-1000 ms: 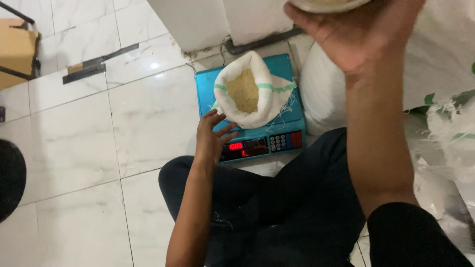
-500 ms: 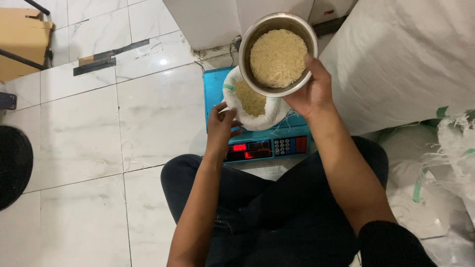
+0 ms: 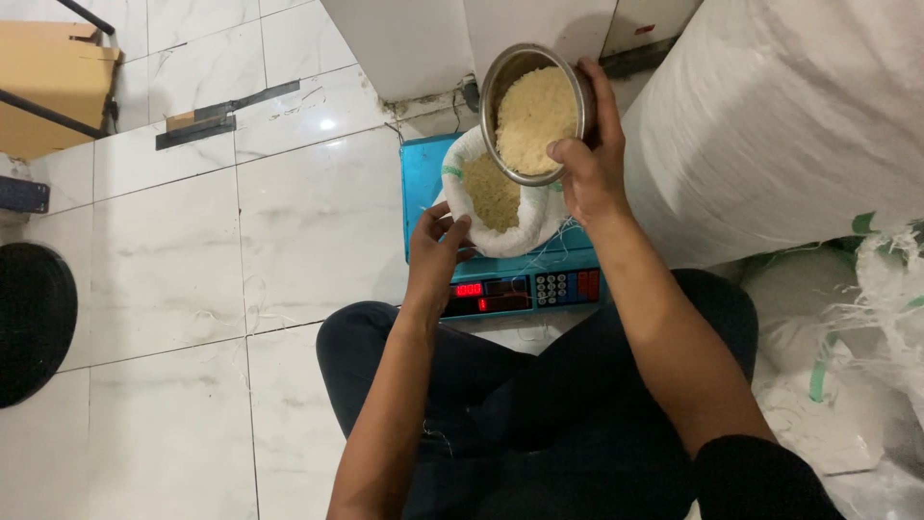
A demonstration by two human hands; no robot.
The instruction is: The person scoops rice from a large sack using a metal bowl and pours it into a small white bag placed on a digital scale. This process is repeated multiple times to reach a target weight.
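Your right hand (image 3: 587,178) grips the steel bowl (image 3: 532,111) of grain by its rim, upper centre of the frame, tilted over the white sack (image 3: 496,197) on the blue scale (image 3: 423,178). Your left hand (image 3: 435,252) pinches the sack's soft, floppy lip; loose grain spills readily, so keep hold at the rim.

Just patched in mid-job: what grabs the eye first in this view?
The right hand tilts a steel bowl heaped with pale grain over a small white sack at top centre. The sack sits on a blue scale with red digits lit, and the left hand grips its rim. A big white woven sack fills the right side.
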